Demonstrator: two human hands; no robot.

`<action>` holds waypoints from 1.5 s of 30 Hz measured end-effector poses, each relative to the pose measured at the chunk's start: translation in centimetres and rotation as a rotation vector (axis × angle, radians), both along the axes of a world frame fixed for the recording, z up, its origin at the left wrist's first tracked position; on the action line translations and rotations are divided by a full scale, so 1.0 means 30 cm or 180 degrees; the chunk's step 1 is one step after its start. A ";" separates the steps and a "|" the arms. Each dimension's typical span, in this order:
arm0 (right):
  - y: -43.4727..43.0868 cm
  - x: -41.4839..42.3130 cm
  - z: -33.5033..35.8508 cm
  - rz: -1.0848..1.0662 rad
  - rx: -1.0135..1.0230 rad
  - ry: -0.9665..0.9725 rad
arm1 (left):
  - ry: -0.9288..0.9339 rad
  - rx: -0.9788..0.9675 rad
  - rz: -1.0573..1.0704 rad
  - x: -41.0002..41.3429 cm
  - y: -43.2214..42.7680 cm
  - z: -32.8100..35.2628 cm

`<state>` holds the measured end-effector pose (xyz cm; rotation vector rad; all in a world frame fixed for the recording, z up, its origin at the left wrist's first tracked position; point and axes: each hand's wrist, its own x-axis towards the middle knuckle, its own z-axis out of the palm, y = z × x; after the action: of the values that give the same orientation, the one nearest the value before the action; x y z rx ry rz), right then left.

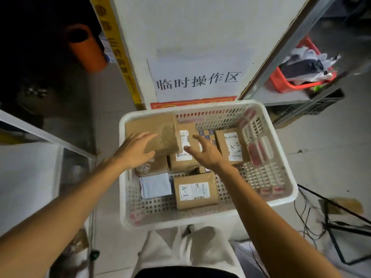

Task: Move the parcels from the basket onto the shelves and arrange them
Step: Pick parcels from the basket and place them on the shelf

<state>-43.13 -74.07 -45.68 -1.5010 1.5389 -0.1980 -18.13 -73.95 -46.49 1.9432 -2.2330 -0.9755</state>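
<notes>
Reaching into the basket (pixel 200 217) with both hands, I am at the pick-up step; my left hand (pixel 136 149) rests with straight fingers on the near side of the big box (pixel 154 129) in the far left corner; my right hand (pixel 202 151) is spread open just beside its right edge, holding nothing. The box sits on top of other parcels; next, I judge, I must press both palms to its sides, lift it clear of the rim and carry it to a shelf (pixel 40 131).

Left grip (pixel 134 150) and right grip (pixel 204 152) reach forward side by side, splayed (fingers straight and apart)
</notes>
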 end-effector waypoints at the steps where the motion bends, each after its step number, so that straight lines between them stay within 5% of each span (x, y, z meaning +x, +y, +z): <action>1: -0.036 0.011 -0.028 -0.0013 0.0048 -0.0049 | -0.0070 -0.0010 0.0087 0.015 -0.009 -0.027; 7: -0.250 0.103 -0.242 -0.0048 0.0401 -0.0590 | -0.0524 -0.0172 0.0402 0.037 -0.021 -0.208; 19: -0.306 0.119 -0.398 -0.1085 0.1137 -0.1817 | -0.0457 -0.0293 0.0758 -0.032 -0.052 -0.303; 25: -0.324 -0.002 -0.363 -0.1208 0.1197 -0.1831 | -0.0053 -0.0348 0.0709 -0.129 -0.074 -0.288; 29: -0.267 -0.055 -0.392 -0.1212 0.1290 -0.1906 | 0.0560 -0.0584 0.1375 -0.108 -0.060 -0.328; 34: -0.170 -0.093 -0.423 -0.1478 0.1524 -0.2006 | 0.1568 0.0791 0.2295 -0.062 -0.050 -0.335; 45: -0.037 -0.109 -0.186 -0.1388 0.0969 -0.2002 | 0.2134 0.0533 0.2072 -0.050 0.054 -0.125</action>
<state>-46.39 -75.20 -51.27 -0.7448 1.2787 -0.5986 -19.64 -72.33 -50.23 1.8114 -1.1007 -1.4230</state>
